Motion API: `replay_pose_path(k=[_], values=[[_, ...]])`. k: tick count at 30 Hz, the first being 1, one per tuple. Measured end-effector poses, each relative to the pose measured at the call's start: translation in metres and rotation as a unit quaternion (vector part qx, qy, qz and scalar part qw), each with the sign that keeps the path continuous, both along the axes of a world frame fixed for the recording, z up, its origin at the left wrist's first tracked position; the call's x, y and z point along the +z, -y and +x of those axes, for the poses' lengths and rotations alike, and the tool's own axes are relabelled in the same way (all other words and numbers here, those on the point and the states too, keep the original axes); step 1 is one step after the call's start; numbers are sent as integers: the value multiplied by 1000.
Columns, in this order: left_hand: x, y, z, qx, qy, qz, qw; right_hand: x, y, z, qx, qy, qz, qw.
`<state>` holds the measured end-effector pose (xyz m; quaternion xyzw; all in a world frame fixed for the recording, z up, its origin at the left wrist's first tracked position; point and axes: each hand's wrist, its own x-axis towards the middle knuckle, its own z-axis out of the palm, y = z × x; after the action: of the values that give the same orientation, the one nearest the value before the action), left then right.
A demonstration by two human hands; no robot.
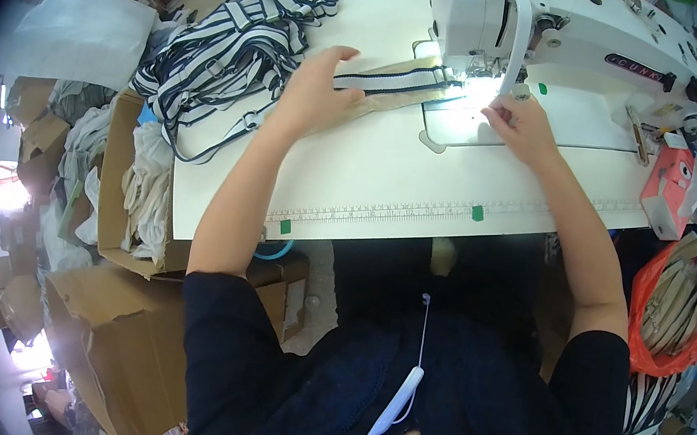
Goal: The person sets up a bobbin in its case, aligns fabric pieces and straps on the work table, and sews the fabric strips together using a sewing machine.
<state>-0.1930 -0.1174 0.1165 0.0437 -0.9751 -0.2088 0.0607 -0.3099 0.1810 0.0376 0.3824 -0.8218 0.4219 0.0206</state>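
Note:
A black-and-white striped strap [402, 79] lies along a beige fabric strip [394, 103] and runs under the needle area of a white sewing machine [566, 35]. At the strap's left end, my left hand [320, 95] rests over the fabric with thumb and forefinger spread apart; its other fingers are hidden. Just right of the brightly lit needle, my right hand [523, 126] has its fingertips pinched together near the presser foot. Glare there hides what they hold, if anything. A tangled pile of striped straps [229, 52] lies left of my left hand.
The white table [355, 166] has a printed ruler [384, 213] along its front edge. Cardboard boxes [117, 337] stand at the left, one holding pale fabric [148, 191]. At the right are a pink box [667, 191] and a red bag [642, 296] of beige pieces.

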Motion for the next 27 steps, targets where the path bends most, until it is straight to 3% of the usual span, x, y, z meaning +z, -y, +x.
replay_pose_path(k=[2, 7, 10, 11, 12, 14, 18, 20, 21, 23, 24, 26, 27], values=[[-14, 21, -13, 35, 32, -44, 998, -2, 0, 0, -5, -14, -1, 1000], [5, 30, -31, -20, 321, -92, 942, -2, 1, 0, -10, 5, 9, 1000], [2, 26, -29, -35, 406, -69, 910, -1, 3, 0, -8, 1, 7, 1000], [3, 26, -23, -48, 421, -34, 905, -1, 2, 1, -9, -4, 5, 1000], [2, 28, -15, -51, 419, 75, 903, -3, 2, 1, 3, -13, 7, 1000], [2, 33, 6, -53, 398, 287, 870, -3, 3, -1, 27, -32, 6, 999], [52, 43, 56, -45, 280, 450, 847, 3, 5, 6, 77, -113, 34, 990], [66, 56, 76, 0, 150, 547, 823, 12, 7, 16, 118, -175, 58, 976], [79, 43, 83, 54, 56, 552, 830, 17, 14, 25, 148, -139, 22, 979], [104, 19, 91, 59, -20, 569, 820, 36, 36, 58, 205, -62, -47, 976], [114, 2, 90, 72, -65, 561, 822, 50, 47, 78, 243, 54, -60, 967], [125, -22, 82, 17, -141, 542, 828, 64, 76, 104, 303, 9, -21, 953], [131, -31, 78, -13, -179, 529, 829, 71, 89, 124, 273, 37, -23, 961]])
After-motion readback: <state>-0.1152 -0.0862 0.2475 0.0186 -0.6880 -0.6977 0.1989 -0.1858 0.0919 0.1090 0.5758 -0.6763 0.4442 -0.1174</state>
